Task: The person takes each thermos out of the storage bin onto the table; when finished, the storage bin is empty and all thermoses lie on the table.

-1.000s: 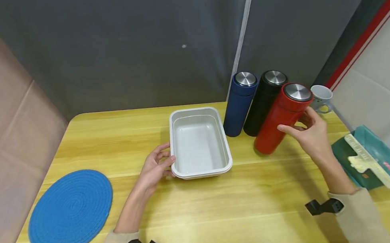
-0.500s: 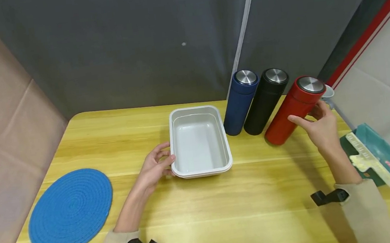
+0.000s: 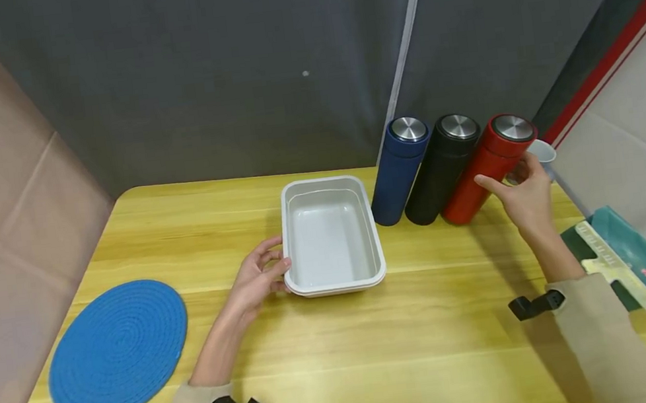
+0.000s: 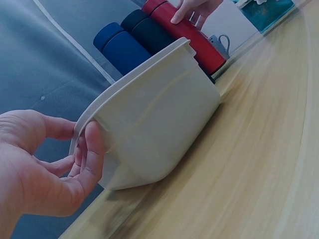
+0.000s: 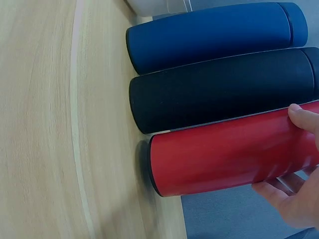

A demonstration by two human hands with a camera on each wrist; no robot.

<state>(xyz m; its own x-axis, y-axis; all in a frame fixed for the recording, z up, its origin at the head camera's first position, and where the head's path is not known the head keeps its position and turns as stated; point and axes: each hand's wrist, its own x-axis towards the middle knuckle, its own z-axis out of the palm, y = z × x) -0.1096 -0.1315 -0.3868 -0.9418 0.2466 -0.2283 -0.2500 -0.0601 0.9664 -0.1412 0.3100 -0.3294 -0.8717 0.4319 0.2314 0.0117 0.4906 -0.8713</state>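
Note:
My right hand (image 3: pixel 526 197) holds a red thermos bottle (image 3: pixel 485 173) around its upper half, thumb toward me and fingers behind. In the right wrist view the base of the red thermos (image 5: pixel 209 162) is close to the tabletop, with a shadow under it. A black thermos (image 3: pixel 441 171) and a blue thermos (image 3: pixel 397 173) stand upright in a row to its left, the black one right beside it. My left hand (image 3: pixel 257 279) pinches the left rim of a white rectangular container (image 3: pixel 337 286); thumb and fingers on that rim show in the left wrist view (image 4: pixel 84 144).
A round blue woven placemat (image 3: pixel 119 351) lies at the left of the wooden table (image 3: pixel 342 372). Behind the red thermos a white mug (image 3: pixel 542 150) is partly hidden. A teal pouch (image 3: pixel 640 258) with a pale scraper-like piece (image 3: pixel 620 267) lies at the right edge. A grey curtain hangs behind.
My right hand has carried the red thermos right and then back, away from me, until it lines up beside the black one. The left hand and the container have stayed put.

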